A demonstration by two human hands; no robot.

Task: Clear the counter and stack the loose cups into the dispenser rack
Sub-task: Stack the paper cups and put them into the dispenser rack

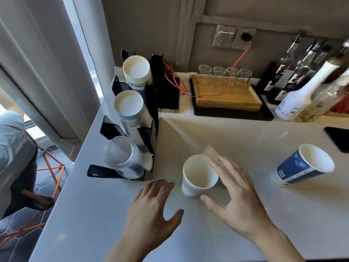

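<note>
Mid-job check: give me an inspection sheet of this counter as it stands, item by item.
Surface: pale counter, no spills seen.
Job's things: white paper cup stands upright at centre; blue paper cup stands apart at right; black dispenser rack at left holds two paper cup stacks and a clear plastic cup stack.
Clutter: brown card piece behind the white cup; wooden tray with glasses; bottles; phone.
Grippers: right hand curls around the white cup, contact unclear; left hand open, holding nothing.
Cables: red cable runs from the wall socket to the phone.
Surroundings: another person at far left; orange stool legs below.
</note>
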